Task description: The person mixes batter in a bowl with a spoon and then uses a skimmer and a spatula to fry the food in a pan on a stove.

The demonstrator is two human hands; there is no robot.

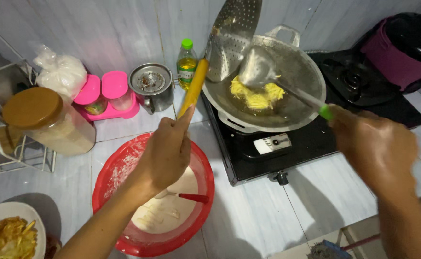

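Observation:
My left hand (165, 153) grips the yellow handle of a perforated metal skimmer (232, 36), raised over the left rim of the wok (306, 91). My right hand (373, 144) holds the green-tipped handle of a metal spatula (258, 67), whose blade rests on a yellow fritter (258, 93) frying in oil inside the wok. The wok sits on a black gas stove (311, 144). Under my left arm stands a red bowl (112, 175) of pale batter with a red-handled spoon (191, 197) in it.
A plate of fried yellow pieces (6, 235) sits at the bottom left. Behind the bowl are a brown-lidded plastic jar (47, 122), pink containers (106, 93), a metal pot (151, 86), an oil bottle (187, 60) and a wire rack (2, 144). A dark cooker (402, 48) stands right.

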